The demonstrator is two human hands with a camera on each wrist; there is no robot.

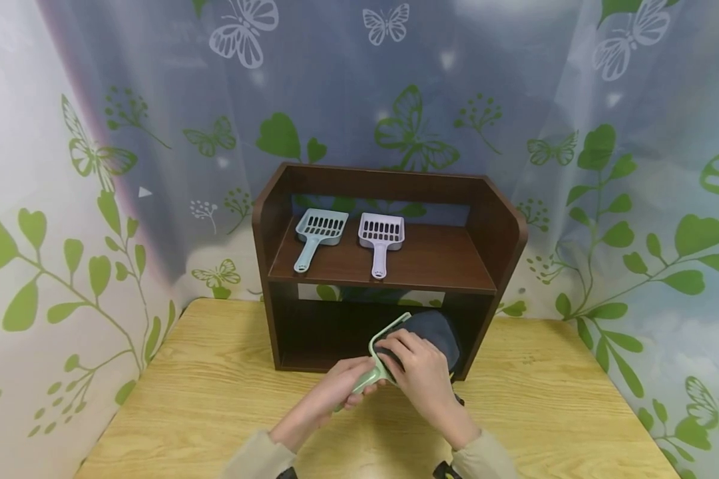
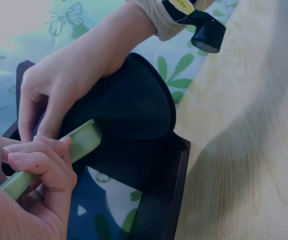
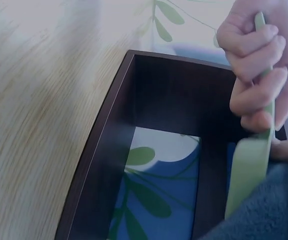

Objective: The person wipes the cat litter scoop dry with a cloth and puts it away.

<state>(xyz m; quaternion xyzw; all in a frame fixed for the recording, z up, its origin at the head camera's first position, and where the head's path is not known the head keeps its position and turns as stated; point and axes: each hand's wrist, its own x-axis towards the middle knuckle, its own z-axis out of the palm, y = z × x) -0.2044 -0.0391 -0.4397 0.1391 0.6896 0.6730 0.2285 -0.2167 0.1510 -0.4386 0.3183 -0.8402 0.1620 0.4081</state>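
Note:
My left hand (image 1: 349, 382) grips the handle of a light green slotted litter scoop (image 2: 86, 141), which is tilted up in front of the shelf. In my right hand (image 1: 421, 372) is a dark blue cloth (image 1: 439, 336), held against the scoop's head with bent fingers. The cloth hangs in a wide fold past the hand, and hides part of the scoop in the right wrist view. On the upper shelf lie two more litter scoops, a pale blue one (image 1: 308, 255) at left and a pale purple one (image 1: 379, 258) beside it, handles toward me.
A dark brown two-tier wooden shelf (image 1: 437, 256) stands at the back of the light wood table (image 1: 216, 392). Its lower compartment opens just behind my hands. A curtain (image 1: 347, 73) with butterflies and leaves hangs behind and at both sides.

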